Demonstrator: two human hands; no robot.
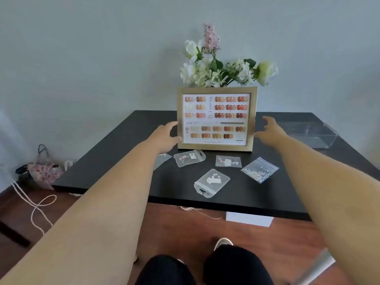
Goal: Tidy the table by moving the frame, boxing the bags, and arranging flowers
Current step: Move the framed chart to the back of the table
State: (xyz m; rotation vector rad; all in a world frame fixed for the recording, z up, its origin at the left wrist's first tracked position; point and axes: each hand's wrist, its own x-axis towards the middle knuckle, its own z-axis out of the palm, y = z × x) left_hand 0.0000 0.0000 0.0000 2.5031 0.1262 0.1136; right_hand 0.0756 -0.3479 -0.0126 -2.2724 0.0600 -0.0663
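A gold picture frame [217, 118] holding a nail-colour chart stands upright mid-table. Behind it rise white and pink artificial flowers [221, 64]. Five small clear zip bags [211, 182] of tiny decorations lie scattered flat before it. A clear plastic box [310, 136] sits empty at right.

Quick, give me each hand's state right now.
Left hand: open, fingers at the left edge of the picture frame, no firm grip visible.
Right hand: open, fingers spread beside the frame's right edge, holding nothing.
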